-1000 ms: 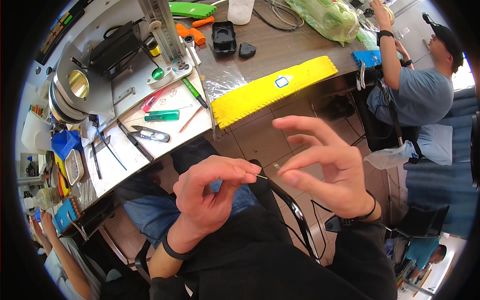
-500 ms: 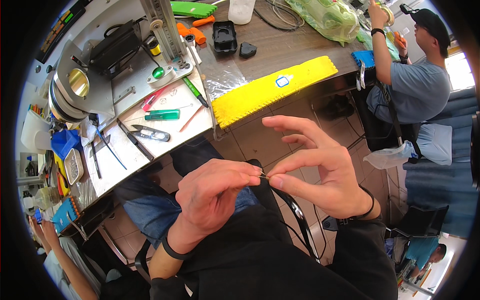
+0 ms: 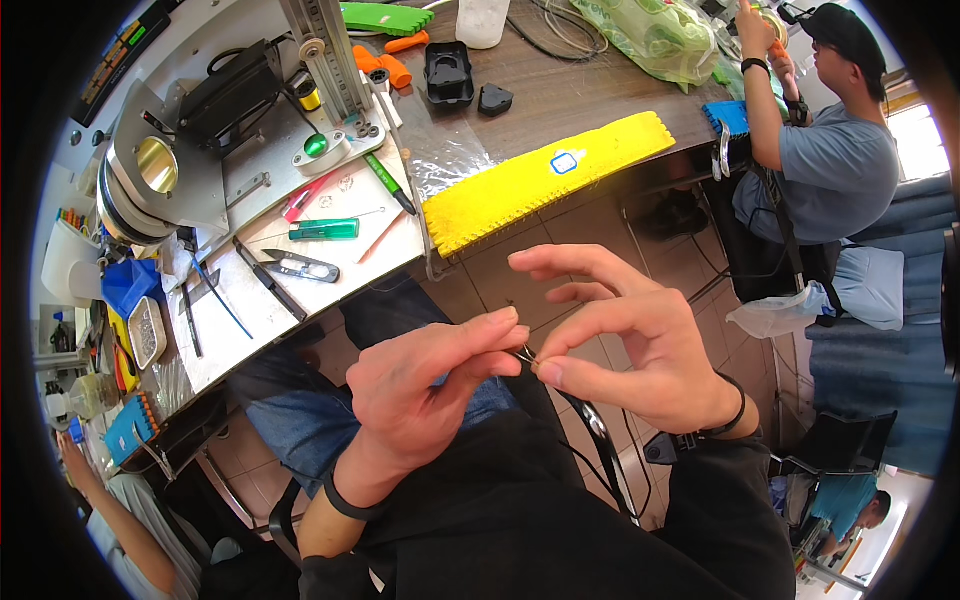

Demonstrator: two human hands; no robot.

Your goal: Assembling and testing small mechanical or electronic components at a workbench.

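Note:
Above my lap, my left hand (image 3: 420, 385) and my right hand (image 3: 640, 350) meet nearly fingertip to fingertip. A thin, wire-like piece (image 3: 527, 355) spans the small gap between them; its exact kind is too small to tell. My left thumb and fingers pinch one end. The right thumb and index finger close on the other end, while the remaining right fingers stay raised and curved. Both hands are off the table. Nearest to them on the table edge is a yellow felt-like strip (image 3: 550, 180) with a jagged border.
On a white board lie thread snips (image 3: 303, 266), black tweezers (image 3: 270, 280), a green-handled tool (image 3: 325, 229) and a green pen (image 3: 390, 183). A metal machine (image 3: 165, 180) stands at left. Behind are a black tray (image 3: 449, 75) and plastic bag (image 3: 650, 40). A co-worker (image 3: 830, 140) sits at right.
My left fingers have shifted, with the index finger lifted off the thumb. My right hand has moved slightly left and down. The co-worker at right has moved a hand.

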